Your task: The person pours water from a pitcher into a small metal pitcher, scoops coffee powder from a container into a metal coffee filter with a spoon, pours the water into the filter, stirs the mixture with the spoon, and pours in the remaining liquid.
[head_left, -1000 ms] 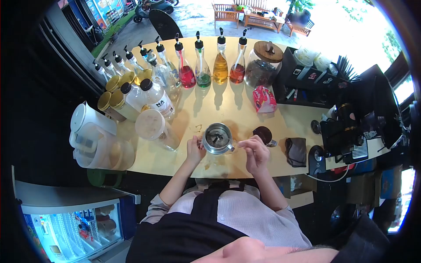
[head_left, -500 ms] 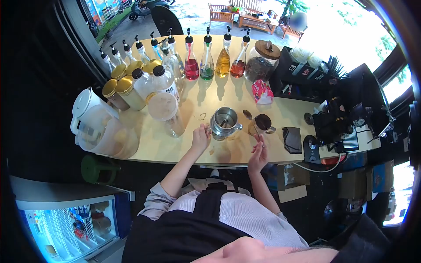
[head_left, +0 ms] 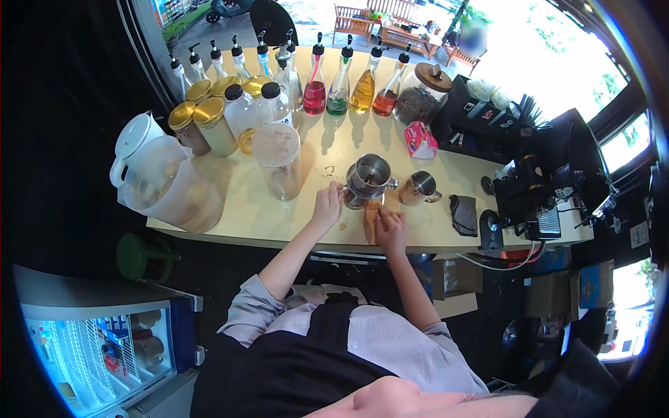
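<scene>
A steel filter cup with two side handles (head_left: 369, 173) stands near the table's front edge, something dark inside it. My left hand (head_left: 328, 207) is closed on its left handle. Just in front of the cup, my right hand (head_left: 390, 228) pinches the thin handle of a spoon (head_left: 382, 198). That handle points up toward the cup; where the spoon's bowl lies I cannot make out. To the right stands a mug (head_left: 420, 188) with its handle facing right. A few brown wet spots mark the tabletop around the cup.
A lidded clear jar (head_left: 279, 167) stands left of the cup, plastic pitchers (head_left: 174, 188) farther left. Pump bottles (head_left: 315, 94) line the back. A pink packet (head_left: 420, 141), a dark cloth (head_left: 463, 214) and a black coffee machine (head_left: 536, 188) are on the right.
My right hand has moved left with the spoon, from beside the mug to the front of the filter cup. My left hand stays on the cup's handle. The view has shifted slightly.
</scene>
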Demonstrator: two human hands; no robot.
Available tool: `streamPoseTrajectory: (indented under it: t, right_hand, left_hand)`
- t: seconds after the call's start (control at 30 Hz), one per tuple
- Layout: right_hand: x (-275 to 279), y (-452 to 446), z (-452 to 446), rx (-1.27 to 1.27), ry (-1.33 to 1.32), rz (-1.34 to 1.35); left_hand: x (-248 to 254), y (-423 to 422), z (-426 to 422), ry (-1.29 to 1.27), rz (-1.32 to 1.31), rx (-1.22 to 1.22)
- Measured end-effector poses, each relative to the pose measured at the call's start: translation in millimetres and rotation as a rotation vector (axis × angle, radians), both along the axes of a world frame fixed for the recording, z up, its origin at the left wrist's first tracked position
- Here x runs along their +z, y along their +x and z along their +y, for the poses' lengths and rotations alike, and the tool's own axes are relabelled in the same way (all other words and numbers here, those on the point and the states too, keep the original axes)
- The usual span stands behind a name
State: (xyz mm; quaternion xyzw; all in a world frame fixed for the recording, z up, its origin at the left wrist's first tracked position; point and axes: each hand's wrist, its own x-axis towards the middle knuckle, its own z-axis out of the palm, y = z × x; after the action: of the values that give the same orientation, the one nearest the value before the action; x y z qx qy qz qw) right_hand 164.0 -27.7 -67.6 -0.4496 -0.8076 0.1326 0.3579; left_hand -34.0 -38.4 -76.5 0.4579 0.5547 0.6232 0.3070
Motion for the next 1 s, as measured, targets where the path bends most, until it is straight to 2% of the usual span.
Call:
streamPoseTrajectory:
  t: [0.07, 0.23, 0.4, 0.47, 0.5, 0.57, 0.67, 0.8, 0.87, 1.0]
  right_hand:
    - [-0.2, -2.8, -0.7, 0.023, 0.117, -0.056]
    - [2.8, -5.5, -4.8, 0.000, 0.129, -0.185]
    - [11.4, -5.8, -7.8, -0.018, 0.168, -0.241]
    - [16.2, -6.0, -3.5, -0.083, 0.110, 0.168]
    - [19.1, -5.1, -0.2, -0.082, 0.111, 0.169]
    - [55.5, -9.9, 2.3, -0.061, 0.148, 0.441]
    - [83.1, -16.1, 14.1, 0.012, 0.161, 0.539]
    - [80.3, -18.1, 35.1, 0.066, 0.083, 0.542]
    - [72.0, -23.4, 41.2, 0.172, -0.242, 0.561]
    - [80.8, -30.3, 40.9, 0.230, -0.040, 0.470]
  left_hand:
    - [-5.4, -1.4, 2.3, -0.002, -0.009, -0.016]
    - [8.1, -1.3, -3.0, -0.015, 0.080, 0.003]
    - [1.0, -2.8, -0.2, 0.012, 0.076, -0.013]
    - [1.9, -4.3, 0.1, 0.015, 0.082, -0.013]
    - [2.2, -5.2, 0.1, 0.009, 0.111, -0.012]
    - [1.8, -4.9, 0.8, 0.003, 0.141, -0.016]
    - [-3.6, -4.8, 3.3, 0.034, 0.108, -0.017]
    - [-0.7, -4.7, 1.9, 0.005, 0.025, -0.047]
    - [1.2, -3.9, 0.7, -0.012, 0.029, -0.051]
    - [0.1, -4.9, 1.7, -0.027, 0.000, -0.044]
